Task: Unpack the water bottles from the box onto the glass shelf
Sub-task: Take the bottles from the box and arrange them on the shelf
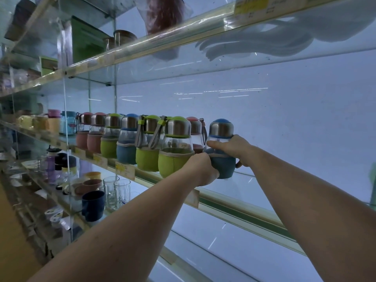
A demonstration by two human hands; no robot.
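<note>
Glass shelf point(240, 181) under bottles point(176, 147); pale backlit wall point(284, 119)

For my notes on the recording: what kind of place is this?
Most likely a shop selling housewares. Price labels run along the glass shelf, many matching water bottles stand in a row, and mugs fill the shelf below.

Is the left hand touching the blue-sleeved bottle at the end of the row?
Touching. The head view shows the left hand wrapped around the blue sleeve of the bottle, with no gap between them.
</note>
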